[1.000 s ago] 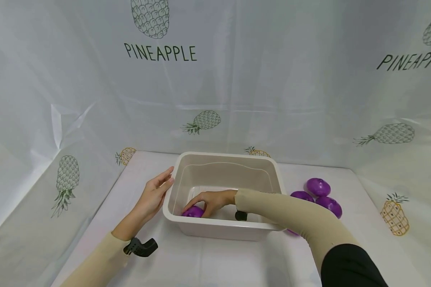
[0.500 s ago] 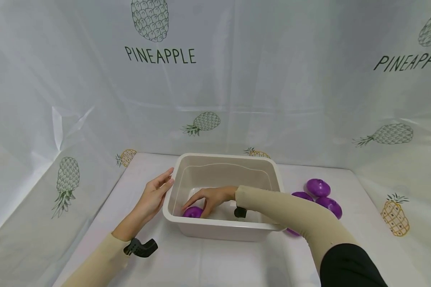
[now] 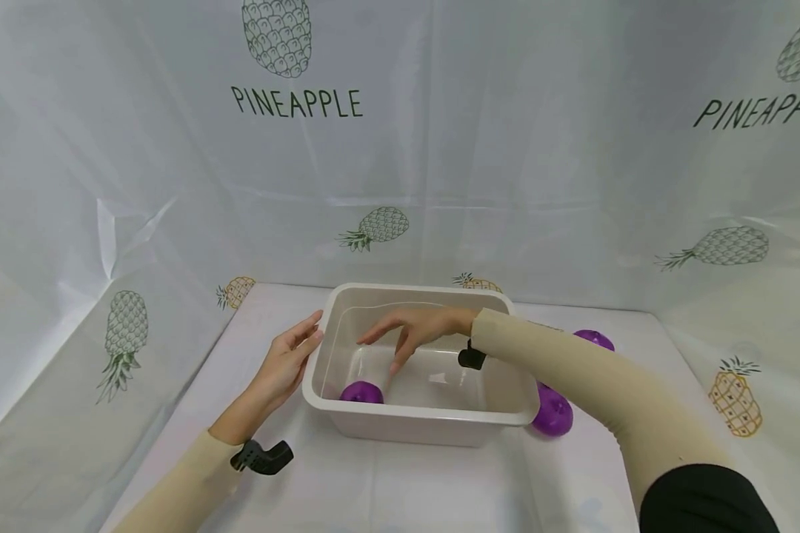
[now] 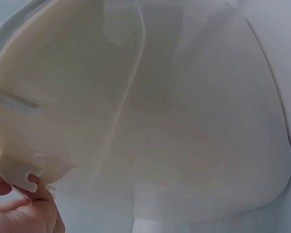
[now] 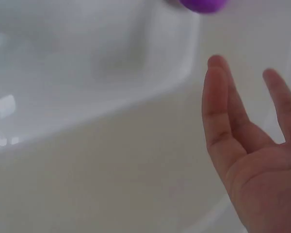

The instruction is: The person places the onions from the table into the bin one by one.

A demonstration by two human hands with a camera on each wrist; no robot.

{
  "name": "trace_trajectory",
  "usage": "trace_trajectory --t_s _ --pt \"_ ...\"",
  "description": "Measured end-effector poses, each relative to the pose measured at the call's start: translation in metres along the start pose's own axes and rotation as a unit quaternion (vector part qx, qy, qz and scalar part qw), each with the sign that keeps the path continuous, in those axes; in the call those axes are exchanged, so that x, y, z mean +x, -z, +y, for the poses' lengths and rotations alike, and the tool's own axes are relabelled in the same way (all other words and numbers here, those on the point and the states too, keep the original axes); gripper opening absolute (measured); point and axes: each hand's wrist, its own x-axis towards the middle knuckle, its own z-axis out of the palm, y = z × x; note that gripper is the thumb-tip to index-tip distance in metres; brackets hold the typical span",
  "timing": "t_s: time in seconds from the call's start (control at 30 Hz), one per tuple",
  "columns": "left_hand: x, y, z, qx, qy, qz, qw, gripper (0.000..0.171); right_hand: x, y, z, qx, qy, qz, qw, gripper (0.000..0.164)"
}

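A purple onion [image 3: 362, 393] lies in the front left corner of the beige plastic bin [image 3: 433, 416]. My right hand [image 3: 418, 328] is over the bin's inside with fingers spread and nothing between them. The right wrist view shows its open palm [image 5: 266, 179] and the lower edge of the purple onion [image 5: 203, 4], apart from the fingertips. At the bin's left rim, my left hand [image 3: 287, 361] touches with fingers and thumb extended. The left wrist view has the bin's wall [image 4: 184, 121] across most of it, with the left hand's fingers [image 4: 29, 216] at its edge.
Another purple onion [image 3: 552, 411] rests on the table right beside the bin's right wall. Farther back, one more purple onion [image 3: 595, 339] shows partly behind the right sleeve [image 3: 567, 363]. White pineapple-print sheeting [image 3: 480, 148] hangs behind the white-covered table [image 3: 400, 488].
My right hand has let go of the purple onion in the bin and moved up, back and right. The right sleeve now covers more of the onions outside. The left hand has stayed put.
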Motion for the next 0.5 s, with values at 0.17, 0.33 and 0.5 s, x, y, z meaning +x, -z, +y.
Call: trace_trajectory --t_s 0.17,0.33,0.5 --pt "0.000 -0.002 0.001 0.004 -0.003 0.003 1.0000 0.052 -0.032 0.016 -0.018 0.018 0.018 0.012 1.000 0.066" --pt "-0.001 -0.003 0.001 0.007 -0.011 0.001 0.9999 0.053 -0.067 0.027 -0.030 0.029 0.020 0.045 0.998 0.067" --pt "-0.003 -0.003 0.000 0.000 -0.016 -0.013 0.9998 0.054 -0.102 0.031 -0.037 0.036 0.026 0.075 0.996 0.065"
